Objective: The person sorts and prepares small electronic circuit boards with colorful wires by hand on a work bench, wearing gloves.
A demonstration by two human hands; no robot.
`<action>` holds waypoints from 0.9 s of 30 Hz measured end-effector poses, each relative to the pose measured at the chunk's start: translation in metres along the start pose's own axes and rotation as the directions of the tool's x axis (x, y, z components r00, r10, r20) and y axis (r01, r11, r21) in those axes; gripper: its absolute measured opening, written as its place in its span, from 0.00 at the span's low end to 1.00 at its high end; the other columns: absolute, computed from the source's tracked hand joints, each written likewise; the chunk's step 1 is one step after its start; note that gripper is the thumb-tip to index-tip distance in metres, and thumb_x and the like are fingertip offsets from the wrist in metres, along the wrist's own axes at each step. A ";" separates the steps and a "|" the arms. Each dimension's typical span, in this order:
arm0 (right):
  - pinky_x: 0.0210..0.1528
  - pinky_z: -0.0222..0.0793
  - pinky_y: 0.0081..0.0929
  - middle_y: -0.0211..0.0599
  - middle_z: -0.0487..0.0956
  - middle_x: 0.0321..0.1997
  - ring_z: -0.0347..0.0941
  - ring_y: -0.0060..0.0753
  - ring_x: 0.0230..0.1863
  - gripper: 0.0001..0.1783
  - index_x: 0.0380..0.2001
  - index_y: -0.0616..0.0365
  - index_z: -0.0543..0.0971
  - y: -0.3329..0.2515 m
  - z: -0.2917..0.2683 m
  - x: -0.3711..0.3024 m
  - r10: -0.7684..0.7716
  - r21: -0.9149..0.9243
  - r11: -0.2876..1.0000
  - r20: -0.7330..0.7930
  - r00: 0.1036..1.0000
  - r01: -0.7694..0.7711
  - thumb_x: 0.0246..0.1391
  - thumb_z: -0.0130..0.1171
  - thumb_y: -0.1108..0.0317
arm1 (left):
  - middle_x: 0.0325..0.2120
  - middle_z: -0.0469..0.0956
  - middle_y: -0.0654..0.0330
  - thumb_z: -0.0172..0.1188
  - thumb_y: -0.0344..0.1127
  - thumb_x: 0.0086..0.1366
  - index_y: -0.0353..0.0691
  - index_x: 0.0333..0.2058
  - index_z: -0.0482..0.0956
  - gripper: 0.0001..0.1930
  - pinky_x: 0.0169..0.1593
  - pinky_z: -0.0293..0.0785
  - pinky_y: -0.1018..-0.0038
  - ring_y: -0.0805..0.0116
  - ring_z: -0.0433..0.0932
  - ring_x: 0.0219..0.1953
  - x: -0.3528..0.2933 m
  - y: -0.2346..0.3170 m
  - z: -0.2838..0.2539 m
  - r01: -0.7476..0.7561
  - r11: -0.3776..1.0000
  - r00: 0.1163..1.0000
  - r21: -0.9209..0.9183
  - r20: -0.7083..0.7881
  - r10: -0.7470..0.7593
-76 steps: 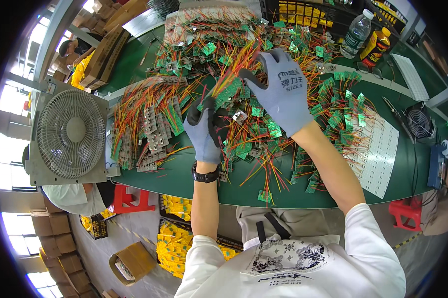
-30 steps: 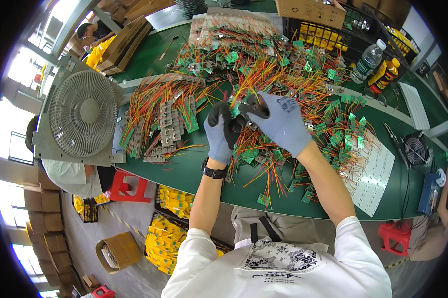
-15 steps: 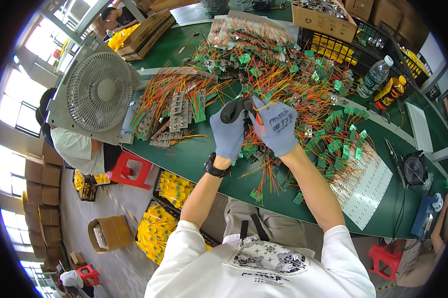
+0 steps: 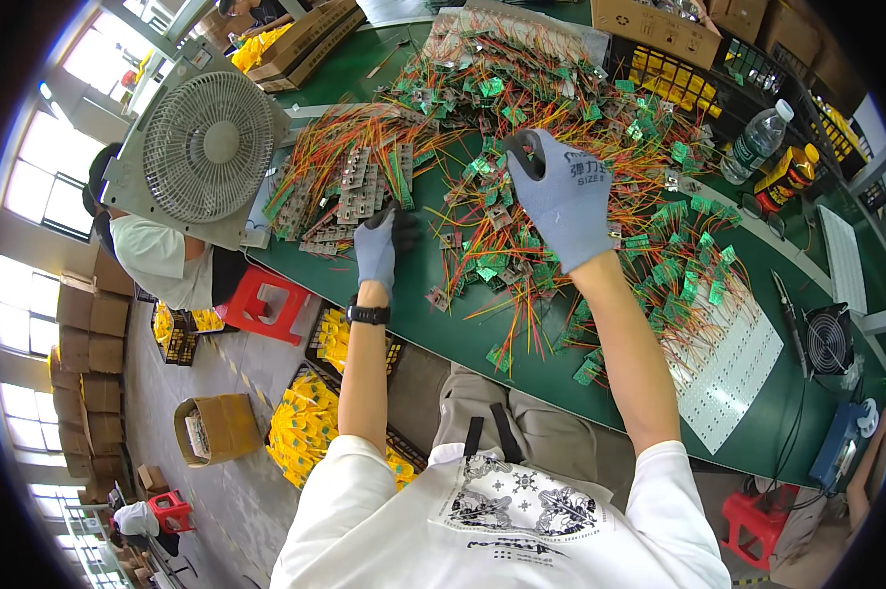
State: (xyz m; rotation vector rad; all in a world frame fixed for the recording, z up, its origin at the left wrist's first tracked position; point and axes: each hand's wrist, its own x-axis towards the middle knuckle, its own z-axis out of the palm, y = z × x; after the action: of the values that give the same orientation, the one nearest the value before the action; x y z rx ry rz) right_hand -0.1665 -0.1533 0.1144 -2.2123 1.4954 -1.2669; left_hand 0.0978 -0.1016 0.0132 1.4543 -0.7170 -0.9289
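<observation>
Both my hands wear grey-blue gloves with black fingers. My left hand (image 4: pixel 382 243) is low over the table, by the near end of a stack of metal-and-green wired boards (image 4: pixel 359 187). Its fingers are smeared by motion, so what they hold is unclear. My right hand (image 4: pixel 563 196) is above a large tangled heap of small green circuit boards with red and yellow wires (image 4: pixel 492 263). Its thumb and forefinger curl together in a loop; anything between them is hidden against the heap.
A grey fan (image 4: pixel 212 147) stands at the left table edge, near a seated person. White perforated panels (image 4: pixel 723 378) lie at the right. Beyond are a water bottle (image 4: pixel 757 142), a dark drink bottle (image 4: pixel 788 179) and a cardboard box (image 4: pixel 654 29). Crates of yellow items (image 4: pixel 310 422) stand on the floor.
My hands were together over the heap and have parted. The left has moved left and toward me, to the stack; the right has moved slightly right and away. The view has shifted slightly.
</observation>
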 end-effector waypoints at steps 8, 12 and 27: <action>0.26 0.71 0.36 0.35 0.80 0.26 0.78 0.41 0.26 0.09 0.31 0.50 0.78 -0.008 -0.004 -0.009 -0.226 0.199 0.949 -0.114 0.967 0.245 0.52 0.60 0.59 | 0.26 0.81 0.46 0.61 0.49 0.59 0.33 0.34 0.81 0.21 0.36 0.75 0.63 0.52 0.81 0.30 -0.017 0.029 0.031 0.024 0.490 0.947 0.872 -0.177 0.269; 0.27 0.72 0.34 0.37 0.80 0.26 0.78 0.41 0.27 0.09 0.33 0.51 0.78 -0.019 -0.004 -0.010 -0.287 0.126 0.950 0.006 0.958 0.284 0.51 0.60 0.60 | 0.30 0.82 0.50 0.59 0.58 0.58 0.37 0.36 0.80 0.25 0.41 0.74 0.61 0.52 0.81 0.38 -0.010 0.017 0.026 0.047 0.318 0.919 0.947 -0.166 0.359; 0.28 0.70 0.36 0.38 0.78 0.22 0.77 0.43 0.26 0.13 0.29 0.54 0.77 -0.013 0.005 -0.011 -0.222 0.343 0.913 -0.034 0.974 0.220 0.54 0.57 0.56 | 0.26 0.79 0.58 0.59 0.26 0.62 0.30 0.37 0.76 0.06 0.30 0.71 0.80 0.74 0.77 0.25 -0.021 0.031 0.030 -0.325 0.930 0.900 0.170 -0.247 0.360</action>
State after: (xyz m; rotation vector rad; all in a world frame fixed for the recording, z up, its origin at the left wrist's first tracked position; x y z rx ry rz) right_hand -0.1551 -0.1395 0.1129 -2.1848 0.9449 -1.4564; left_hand 0.0637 -0.1015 0.0478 1.4685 -0.8014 -0.4045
